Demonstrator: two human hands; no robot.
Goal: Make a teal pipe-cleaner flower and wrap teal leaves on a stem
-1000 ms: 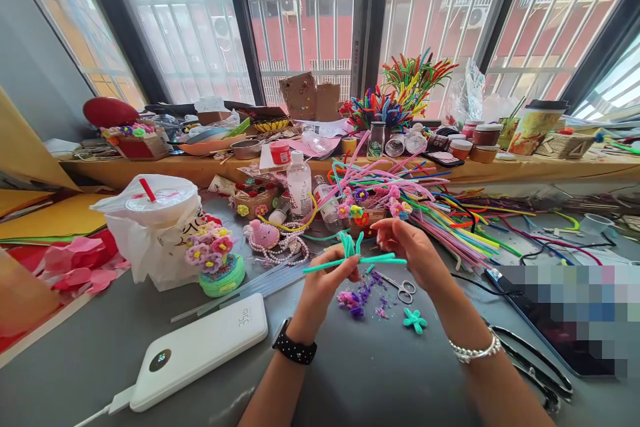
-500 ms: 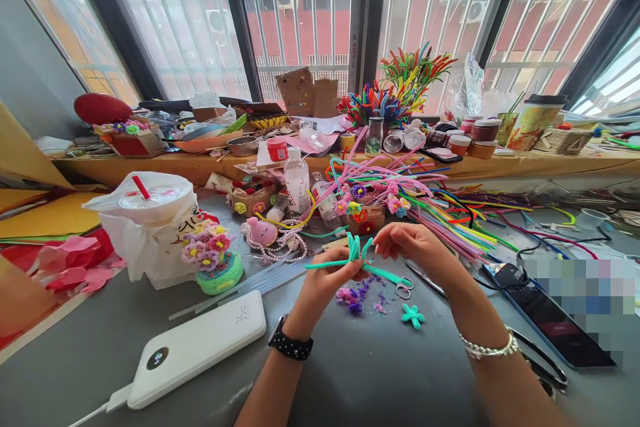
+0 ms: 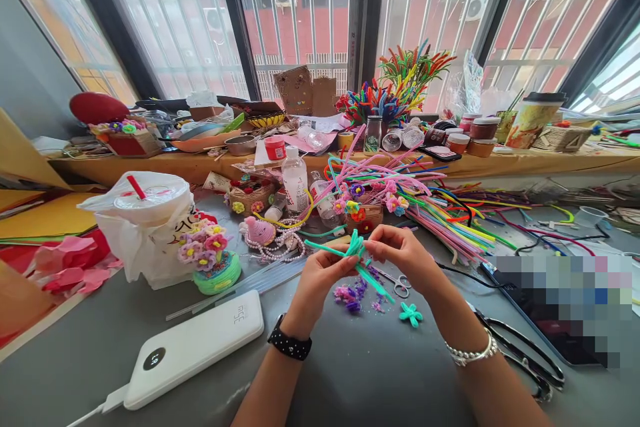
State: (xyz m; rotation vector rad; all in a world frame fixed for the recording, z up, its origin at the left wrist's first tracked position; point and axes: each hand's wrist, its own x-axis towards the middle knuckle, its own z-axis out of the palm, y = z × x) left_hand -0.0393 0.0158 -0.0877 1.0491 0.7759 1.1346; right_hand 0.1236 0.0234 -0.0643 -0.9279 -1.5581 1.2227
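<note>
Between thumb and fingers, my left hand [image 3: 325,275] pinches a bundle of turquoise pipe cleaners [image 3: 354,244] bent into loops, with straight ends sticking out to the left and down to the right. Closed in a pinch at the right side of the loops is my right hand [image 3: 397,250]; its fingertips meet the pipe cleaners there. Below the hands lie small scissors [image 3: 401,285], partly hidden, and a pile of purple and pink fuzz trimmings [image 3: 353,296]. A finished turquoise five-petal flower [image 3: 411,314] rests on the grey table to the right of the trimmings.
A white power bank [image 3: 195,350] with a cable lies at left, near a bagged drink cup [image 3: 150,227] and a small flower pot [image 3: 216,270]. Loose pipe cleaners [image 3: 450,223] spread behind my hands. Glasses [image 3: 525,353] and a phone [image 3: 545,313] lie at right.
My right hand has moved left and down onto the loops, its fingers now pinching. The turquoise bundle has turned, its lower ends now slanting more steeply down to the right.
</note>
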